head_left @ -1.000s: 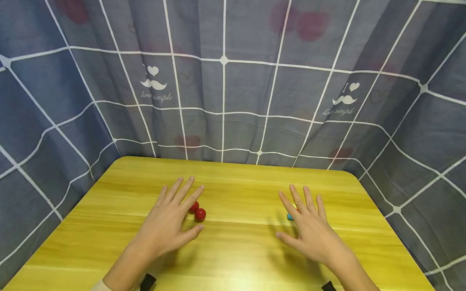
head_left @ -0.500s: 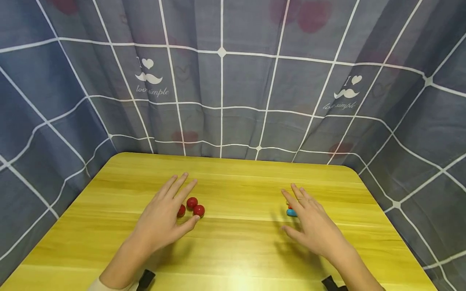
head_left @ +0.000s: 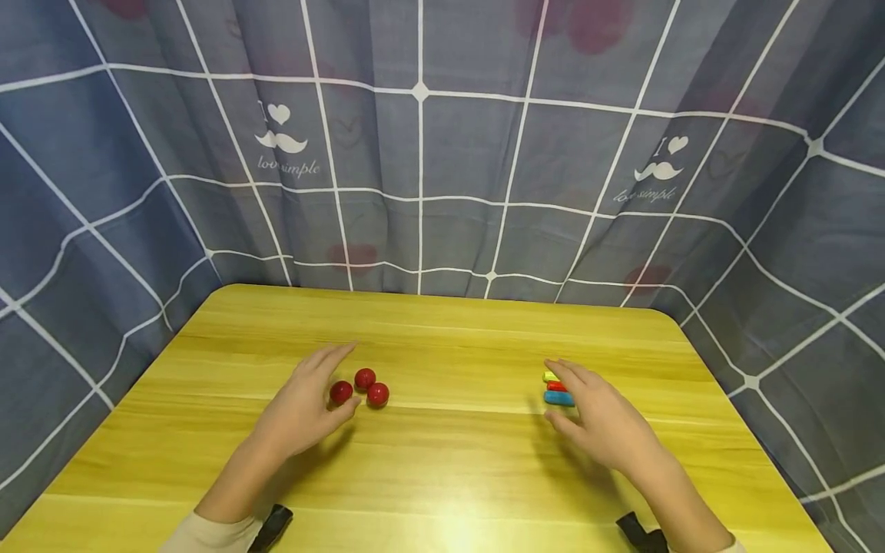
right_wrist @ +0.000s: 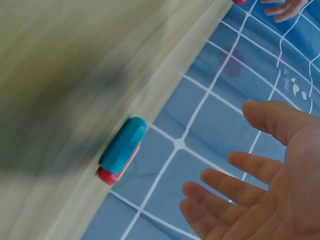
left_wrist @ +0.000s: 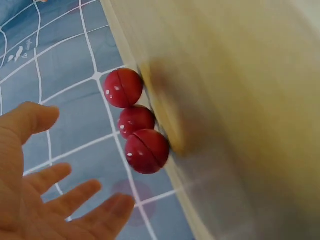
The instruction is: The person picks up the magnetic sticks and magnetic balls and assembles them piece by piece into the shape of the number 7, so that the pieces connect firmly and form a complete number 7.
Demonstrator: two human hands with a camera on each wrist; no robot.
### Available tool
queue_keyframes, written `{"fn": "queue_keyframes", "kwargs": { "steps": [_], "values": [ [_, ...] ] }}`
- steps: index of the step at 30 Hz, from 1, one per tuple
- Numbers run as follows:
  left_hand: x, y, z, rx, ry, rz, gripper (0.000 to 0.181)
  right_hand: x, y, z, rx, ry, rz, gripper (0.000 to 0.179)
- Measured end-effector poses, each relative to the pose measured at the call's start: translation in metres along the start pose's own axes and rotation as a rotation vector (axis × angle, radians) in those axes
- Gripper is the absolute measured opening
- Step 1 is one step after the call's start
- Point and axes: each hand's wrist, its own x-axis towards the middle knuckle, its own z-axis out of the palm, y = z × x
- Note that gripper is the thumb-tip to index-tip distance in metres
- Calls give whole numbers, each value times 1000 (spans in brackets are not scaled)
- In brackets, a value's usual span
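Observation:
Three shiny red balls sit close together on the left half of the table; the left wrist view shows a thin seam round the nearer red ball. My left hand hovers just left of them, fingers extended and thumb apart, holding nothing. On the right lie three short, rounded sticks side by side: a blue stick, a red stick and a yellow-green stick. Above their right ends hangs my right hand, fingers loosely bent, palm apart from them. It hides part of the sticks.
The wooden table has a yellow grain and rounded far corners. A grey-blue curtain with white grid lines hangs behind the table and along both sides. Black straps are on both wrists.
Both hands have lowered toward the table. The left hand has shifted left, uncovering all three balls; the right hand has moved slightly right, showing more of the sticks. The head view has tilted slightly down.

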Motion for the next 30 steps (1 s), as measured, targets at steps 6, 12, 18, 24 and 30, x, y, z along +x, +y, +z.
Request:
{"fn": "queue_keyframes", "kwargs": {
  "steps": [6,12,18,24,30],
  "values": [
    [0,-13,5,-175,-50,-87,66,1,6,2,6,-18,0,66],
    [1,-22,5,-249,-92,-144,52,3,11,1,-17,-43,26,62],
    [2,-26,6,-255,-114,-141,37,5,18,2,-34,-62,32,55],
    [3,-24,6,-223,-127,-127,25,8,25,5,-42,-73,18,45],
    [-2,-18,5,-206,-163,-136,22,9,31,11,-33,-100,4,39]
  ]
}}
